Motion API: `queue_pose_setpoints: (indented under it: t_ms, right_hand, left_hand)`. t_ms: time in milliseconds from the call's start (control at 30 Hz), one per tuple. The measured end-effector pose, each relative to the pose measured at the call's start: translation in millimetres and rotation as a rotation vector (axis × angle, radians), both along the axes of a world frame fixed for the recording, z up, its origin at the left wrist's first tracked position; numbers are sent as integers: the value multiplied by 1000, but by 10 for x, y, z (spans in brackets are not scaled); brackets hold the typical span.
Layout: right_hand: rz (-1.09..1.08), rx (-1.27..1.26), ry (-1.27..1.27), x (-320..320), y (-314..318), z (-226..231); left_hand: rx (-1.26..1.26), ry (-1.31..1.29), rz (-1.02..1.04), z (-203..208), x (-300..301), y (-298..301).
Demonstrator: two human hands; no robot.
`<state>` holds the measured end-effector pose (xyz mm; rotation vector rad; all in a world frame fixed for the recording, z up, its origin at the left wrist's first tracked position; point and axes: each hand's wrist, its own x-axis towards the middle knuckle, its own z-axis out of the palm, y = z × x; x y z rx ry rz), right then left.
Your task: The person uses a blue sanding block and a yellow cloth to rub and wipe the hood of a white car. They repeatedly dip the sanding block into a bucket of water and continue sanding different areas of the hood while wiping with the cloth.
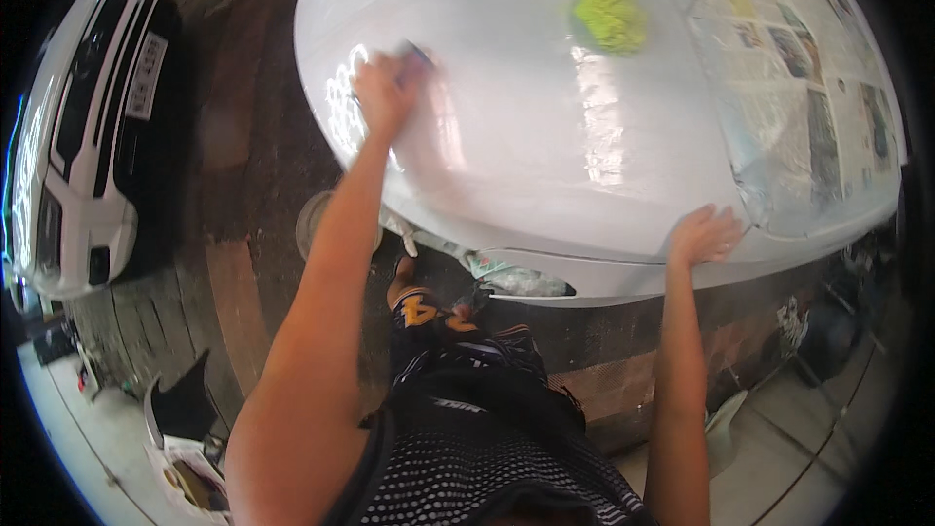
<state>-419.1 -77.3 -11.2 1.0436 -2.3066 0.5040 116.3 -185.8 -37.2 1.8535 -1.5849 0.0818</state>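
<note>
Beneath your left hand [383,93], toward the outer edge of the panel, spreads a glossy white car hood [506,151]. That hand is curled around a small dark block [419,56], pressing it to the paint at the far side of your fingers; both are blurred, so the block's exact kind and the closeness of the grip cannot be told. Your right hand [706,234] holds nothing: it lies palm down with the fingers loosely spread, on the near edge of the same hood, well apart to the right of your left hand and closer to your body.

Ahead of your right hand and a little to its left, a crumpled yellow-green cloth [611,17] sits on the hood. Just beyond your right hand's fingertips, and farther to the right, newspaper [823,141] under clear plastic film [758,170] covers the windshield area. Left of your right hand, on the side nearer you, the headlight [526,280] shows below the hood's edge. Well to the left of your left hand stands the front of a second white car [102,219].
</note>
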Motion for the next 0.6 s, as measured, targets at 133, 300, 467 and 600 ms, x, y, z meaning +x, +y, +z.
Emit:
queue_pose_setpoints:
  t_ms: [133,300,467,600]
  right_hand:
    - [27,57,21,-38,-128,8]
    - [13,3,-21,-177,37,11]
    - [27,38,-34,-129,-43,-5]
    - [27,-7,9,-180,-44,-75]
  left_hand:
    - [-76,247,335,-1,-82,-164]
    - [-269,60,-654,-48,-789,729]
    - [95,220,165,-51,-21,2]
    - [-48,33,-222,-109,-902,371]
